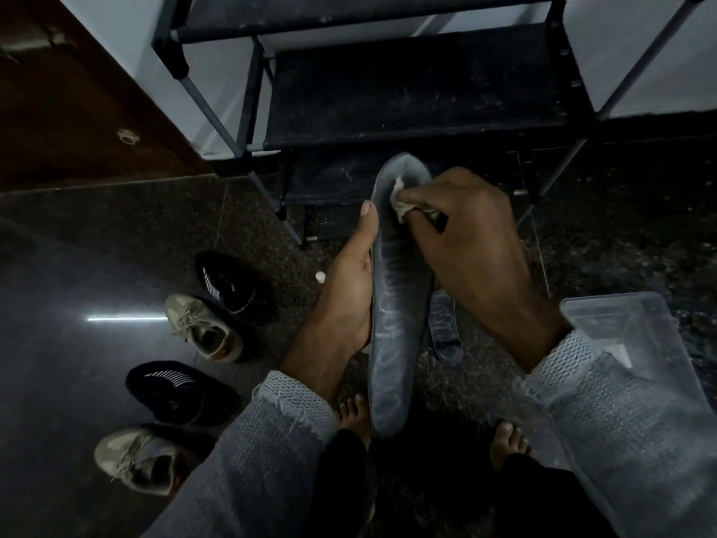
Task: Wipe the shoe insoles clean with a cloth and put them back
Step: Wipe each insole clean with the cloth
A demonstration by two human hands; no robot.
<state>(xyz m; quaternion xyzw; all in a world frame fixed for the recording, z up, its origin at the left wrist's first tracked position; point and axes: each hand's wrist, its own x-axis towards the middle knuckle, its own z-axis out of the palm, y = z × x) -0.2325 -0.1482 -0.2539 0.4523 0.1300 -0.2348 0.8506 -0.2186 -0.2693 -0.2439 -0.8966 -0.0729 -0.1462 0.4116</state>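
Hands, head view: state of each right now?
Left hand: holding the insole by its edge.
Right hand: gripping the cloth against the insole.

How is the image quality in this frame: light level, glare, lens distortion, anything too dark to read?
Head view: dim overall, yet the insole and cloth in the hands read clearly; a bright glare streak lies on the polished floor beside the shoes; wide-angle bending shows in the rack poles; the black trousers at the bottom edge are lost in shadow.

Four shoes (201,328), a second insole (446,328) and a clear plastic box (620,328) are seen on the dark speckled floor (116,234).
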